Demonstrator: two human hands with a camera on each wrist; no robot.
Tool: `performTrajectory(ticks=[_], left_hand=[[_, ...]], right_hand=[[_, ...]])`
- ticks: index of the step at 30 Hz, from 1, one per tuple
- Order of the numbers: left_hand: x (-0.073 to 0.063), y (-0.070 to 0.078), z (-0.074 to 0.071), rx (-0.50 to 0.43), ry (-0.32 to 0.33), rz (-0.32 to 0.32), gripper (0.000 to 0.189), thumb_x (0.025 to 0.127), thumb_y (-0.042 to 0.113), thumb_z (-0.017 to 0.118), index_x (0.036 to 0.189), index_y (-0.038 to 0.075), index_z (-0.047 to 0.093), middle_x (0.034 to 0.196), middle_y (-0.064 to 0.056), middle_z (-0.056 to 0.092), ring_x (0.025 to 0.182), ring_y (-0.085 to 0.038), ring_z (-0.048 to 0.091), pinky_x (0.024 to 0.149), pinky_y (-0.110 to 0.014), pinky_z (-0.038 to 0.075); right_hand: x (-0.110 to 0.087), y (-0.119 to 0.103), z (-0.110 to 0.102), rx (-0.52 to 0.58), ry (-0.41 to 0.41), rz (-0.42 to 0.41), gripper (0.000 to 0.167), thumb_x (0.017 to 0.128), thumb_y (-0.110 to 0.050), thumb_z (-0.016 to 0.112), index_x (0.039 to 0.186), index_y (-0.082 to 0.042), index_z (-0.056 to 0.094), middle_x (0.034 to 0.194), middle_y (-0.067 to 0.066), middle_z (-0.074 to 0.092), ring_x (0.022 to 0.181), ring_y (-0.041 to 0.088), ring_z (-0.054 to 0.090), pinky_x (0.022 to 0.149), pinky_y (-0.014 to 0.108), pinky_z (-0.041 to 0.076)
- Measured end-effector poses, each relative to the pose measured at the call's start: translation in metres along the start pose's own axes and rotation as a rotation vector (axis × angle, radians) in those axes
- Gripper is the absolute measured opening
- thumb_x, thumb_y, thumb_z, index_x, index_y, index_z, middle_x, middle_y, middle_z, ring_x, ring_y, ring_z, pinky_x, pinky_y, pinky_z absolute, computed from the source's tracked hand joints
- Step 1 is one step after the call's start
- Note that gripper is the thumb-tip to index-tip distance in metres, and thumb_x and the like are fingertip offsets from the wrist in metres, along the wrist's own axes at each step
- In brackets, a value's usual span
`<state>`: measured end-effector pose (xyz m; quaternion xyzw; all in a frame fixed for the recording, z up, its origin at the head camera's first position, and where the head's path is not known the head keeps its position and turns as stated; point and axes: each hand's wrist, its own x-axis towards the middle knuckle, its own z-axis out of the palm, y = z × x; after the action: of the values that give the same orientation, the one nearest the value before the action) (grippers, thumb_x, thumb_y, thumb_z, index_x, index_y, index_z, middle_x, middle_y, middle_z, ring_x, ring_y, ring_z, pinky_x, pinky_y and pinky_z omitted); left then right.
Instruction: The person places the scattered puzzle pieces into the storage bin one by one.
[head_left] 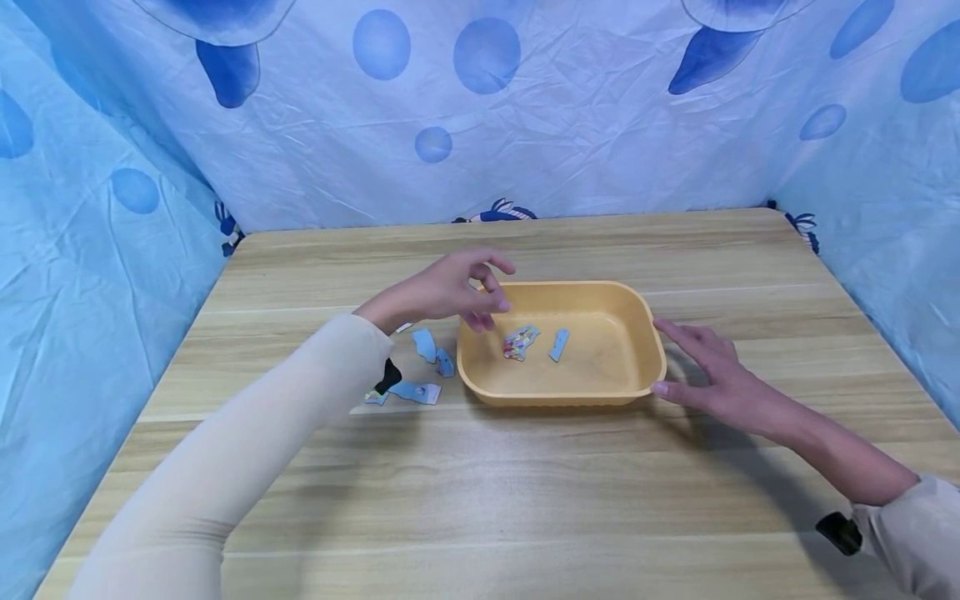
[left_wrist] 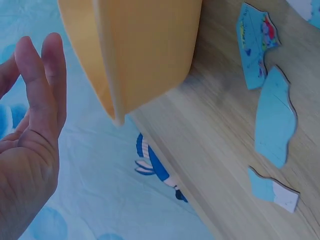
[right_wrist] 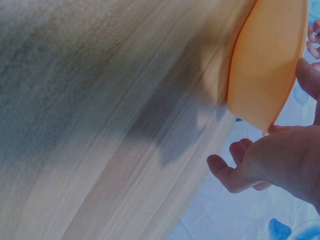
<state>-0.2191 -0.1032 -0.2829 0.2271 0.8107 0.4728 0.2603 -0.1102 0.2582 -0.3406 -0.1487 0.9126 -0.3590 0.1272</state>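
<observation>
A yellow plastic basin stands on the wooden table. Inside lie a multicoloured puzzle piece and a narrow blue puzzle piece. Over the basin's left end hovers my left hand, its fingers loosely bent and no object visible between them. In the left wrist view the same hand appears beside the basin rim. My right hand is at the opposite end, thumb and forefinger spread with their tips at the rim. Its other fingers hang loosely bent in the right wrist view.
Left of the basin, several blue puzzle pieces lie on the table, some partly hidden beneath the left forearm. Another blue piece shows in the left wrist view. A blue patterned curtain hangs along the table's back and sides.
</observation>
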Motion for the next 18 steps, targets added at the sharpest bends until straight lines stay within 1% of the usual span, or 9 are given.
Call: performTrajectory(ticks=[4,6,8,14,18], left_hand=[[-0.008,-0.001,-0.005,-0.032,0.043,-0.001,0.047,0.089,0.007,0.069,0.130,0.008,0.048,0.097,-0.017,0.062,0.081,-0.039,0.069,0.067,-0.042,0.058],[-0.013,-0.002,-0.008,-0.035,0.061,-0.003,0.047,0.088,0.007,0.069,0.130,0.008,0.048,0.097,-0.018,0.062,0.082,-0.040,0.068,0.067,-0.043,0.058],[-0.017,-0.004,-0.011,-0.027,0.079,-0.009,0.047,0.088,0.007,0.070,0.130,0.008,0.048,0.097,-0.018,0.062,0.081,-0.039,0.069,0.068,-0.045,0.058],[-0.028,-0.017,-0.022,0.012,0.131,-0.040,0.047,0.089,0.008,0.069,0.130,0.009,0.049,0.099,-0.017,0.060,0.079,-0.035,0.070,0.070,-0.047,0.057],[-0.035,-0.027,-0.032,0.017,0.156,-0.055,0.047,0.090,0.007,0.068,0.132,0.009,0.048,0.102,-0.019,0.059,0.082,-0.039,0.069,0.070,-0.048,0.057]], right_hand=[[0.000,0.000,0.000,-0.001,0.003,-0.006,0.083,0.090,-0.033,0.068,0.155,-0.022,0.017,0.149,0.027,0.017,0.131,0.050,0.013,0.087,0.073,0.025],[0.000,0.000,0.000,0.001,0.003,-0.006,0.083,0.090,-0.033,0.068,0.155,-0.022,0.017,0.149,0.027,0.017,0.131,0.050,0.013,0.087,0.073,0.024],[-0.001,0.000,-0.001,0.002,0.005,-0.003,0.083,0.090,-0.033,0.068,0.155,-0.022,0.017,0.149,0.027,0.016,0.132,0.050,0.012,0.088,0.073,0.024],[-0.001,-0.001,0.000,0.007,0.005,-0.006,0.083,0.090,-0.033,0.068,0.155,-0.022,0.017,0.149,0.027,0.016,0.132,0.049,0.012,0.088,0.073,0.024],[-0.001,-0.001,0.000,0.007,0.004,-0.009,0.083,0.090,-0.032,0.067,0.155,-0.022,0.017,0.149,0.027,0.016,0.132,0.049,0.012,0.088,0.073,0.023]])
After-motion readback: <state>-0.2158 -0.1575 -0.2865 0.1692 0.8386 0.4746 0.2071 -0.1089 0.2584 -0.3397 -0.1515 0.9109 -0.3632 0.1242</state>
